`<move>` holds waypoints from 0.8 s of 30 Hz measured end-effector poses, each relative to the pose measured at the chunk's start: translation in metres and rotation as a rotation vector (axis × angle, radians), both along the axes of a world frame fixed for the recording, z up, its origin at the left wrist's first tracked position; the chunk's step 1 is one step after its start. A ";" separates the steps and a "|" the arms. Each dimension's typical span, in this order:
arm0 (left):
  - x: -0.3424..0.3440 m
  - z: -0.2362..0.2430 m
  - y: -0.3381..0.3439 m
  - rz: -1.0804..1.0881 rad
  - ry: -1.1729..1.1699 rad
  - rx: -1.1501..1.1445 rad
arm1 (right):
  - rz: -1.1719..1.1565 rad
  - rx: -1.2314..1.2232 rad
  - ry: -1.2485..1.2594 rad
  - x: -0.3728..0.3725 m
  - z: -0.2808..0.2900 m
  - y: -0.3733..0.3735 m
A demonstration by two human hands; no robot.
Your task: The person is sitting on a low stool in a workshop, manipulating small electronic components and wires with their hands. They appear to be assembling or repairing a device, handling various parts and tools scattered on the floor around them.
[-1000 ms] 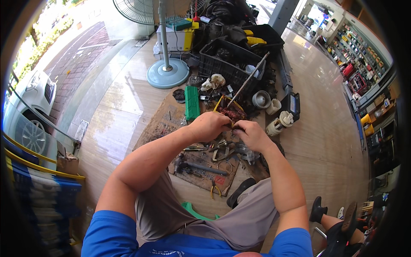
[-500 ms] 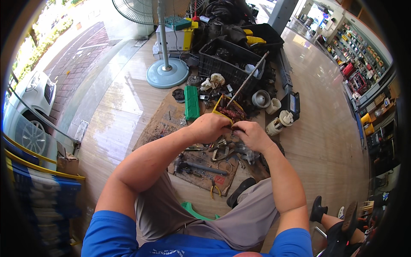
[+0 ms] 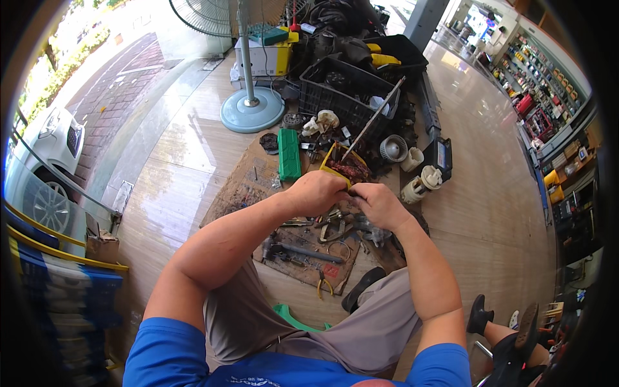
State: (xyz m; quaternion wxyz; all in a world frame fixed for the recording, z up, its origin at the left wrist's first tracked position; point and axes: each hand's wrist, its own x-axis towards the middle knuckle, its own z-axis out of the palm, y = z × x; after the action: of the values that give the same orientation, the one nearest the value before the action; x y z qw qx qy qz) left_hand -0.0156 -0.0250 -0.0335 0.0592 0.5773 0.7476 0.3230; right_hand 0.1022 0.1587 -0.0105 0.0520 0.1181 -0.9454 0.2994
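My left hand (image 3: 317,193) and my right hand (image 3: 382,205) meet over the work board, fingertips pinched together. Whatever small dark piece sits between them is mostly hidden by the fingers. Just beyond them stands a small yellow container (image 3: 329,158) with reddish-brown stuff inside and a long thin rod (image 3: 374,119) leaning out of it. Under my forearms, a hammer (image 3: 306,252) lies on the stained cardboard (image 3: 225,193) among several small metal parts. Pliers with yellow handles (image 3: 324,285) rest at the cardboard's near edge.
A green case (image 3: 289,155) lies left of the container. To the right are a round fan wheel (image 3: 393,149) and a white pump-like unit (image 3: 422,185). Behind stand a black crate (image 3: 342,97) and a fan's round blue base (image 3: 252,111). Another person's legs (image 3: 503,335) show at lower right.
My right hand has shifted very slightly and its fingers have changed their bend at the fingertips. My left hand stays almost in place; the things around have not moved.
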 end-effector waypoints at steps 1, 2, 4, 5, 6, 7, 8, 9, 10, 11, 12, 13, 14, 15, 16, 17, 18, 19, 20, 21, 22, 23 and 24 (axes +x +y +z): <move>0.000 0.000 0.000 -0.008 0.007 0.011 | 0.002 0.007 -0.008 0.000 0.000 0.000; -0.001 -0.001 -0.001 -0.017 0.014 0.022 | 0.004 0.015 -0.016 0.000 0.001 -0.001; -0.001 0.001 -0.001 -0.025 0.013 0.016 | 0.002 0.020 -0.012 0.001 0.001 -0.001; -0.001 0.002 -0.002 -0.029 0.012 0.013 | -0.003 0.017 0.000 0.001 0.000 -0.001; -0.001 0.003 -0.002 -0.007 0.016 -0.001 | -0.008 0.014 0.011 0.002 -0.002 -0.001; 0.000 0.006 -0.002 0.015 0.020 -0.015 | -0.026 -0.027 0.015 0.002 -0.002 -0.002; 0.001 0.007 -0.002 0.037 0.024 -0.028 | -0.043 -0.067 0.019 0.002 -0.002 -0.004; 0.001 0.007 -0.003 0.065 0.028 -0.050 | -0.060 -0.108 0.023 0.001 -0.003 -0.006; 0.001 0.007 -0.003 0.093 0.032 -0.073 | -0.074 -0.129 0.039 0.001 -0.002 -0.008; 0.001 0.007 -0.003 0.120 0.036 -0.095 | -0.088 -0.149 0.054 0.000 0.000 -0.010; 0.001 0.008 -0.003 0.128 0.033 -0.097 | -0.103 -0.170 0.071 0.000 0.002 -0.011; 0.001 0.009 -0.003 0.136 0.030 -0.099 | -0.101 -0.158 0.061 0.000 0.002 -0.010; 0.001 0.009 -0.003 0.144 0.027 -0.102 | -0.100 -0.147 0.050 -0.001 0.002 -0.007; 0.001 0.010 -0.003 0.150 0.021 -0.096 | -0.096 -0.137 0.039 -0.002 0.001 -0.005; 0.000 0.011 -0.004 0.156 0.014 -0.090 | -0.087 -0.122 0.038 -0.003 0.000 -0.003; 0.000 0.011 -0.004 0.162 0.008 -0.085 | -0.079 -0.107 0.037 -0.004 -0.001 -0.002; -0.001 0.012 -0.004 0.157 -0.005 -0.093 | -0.073 -0.091 0.034 -0.004 -0.002 -0.001; -0.001 0.012 -0.004 0.151 -0.017 -0.101 | -0.074 -0.077 0.037 -0.004 -0.002 -0.001; -0.001 0.013 -0.004 0.145 -0.030 -0.109 | -0.075 -0.062 0.040 -0.004 -0.002 -0.001; -0.002 0.011 -0.004 0.145 -0.032 -0.103 | -0.074 -0.048 0.045 -0.004 -0.002 -0.002; -0.003 0.009 -0.004 0.144 -0.034 -0.097 | -0.079 -0.051 0.044 -0.005 -0.002 -0.002; -0.004 0.008 -0.004 0.143 -0.035 -0.090 | -0.084 -0.053 0.043 -0.005 -0.003 -0.001; -0.005 0.007 -0.004 0.143 -0.032 -0.090 | -0.091 -0.055 0.042 -0.005 -0.003 -0.001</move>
State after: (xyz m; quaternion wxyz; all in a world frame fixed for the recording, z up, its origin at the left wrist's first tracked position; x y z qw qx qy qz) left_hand -0.0204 -0.0294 -0.0260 0.0738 0.5137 0.7997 0.3019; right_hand 0.0968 0.1580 -0.0133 0.0887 0.0797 -0.9398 0.3202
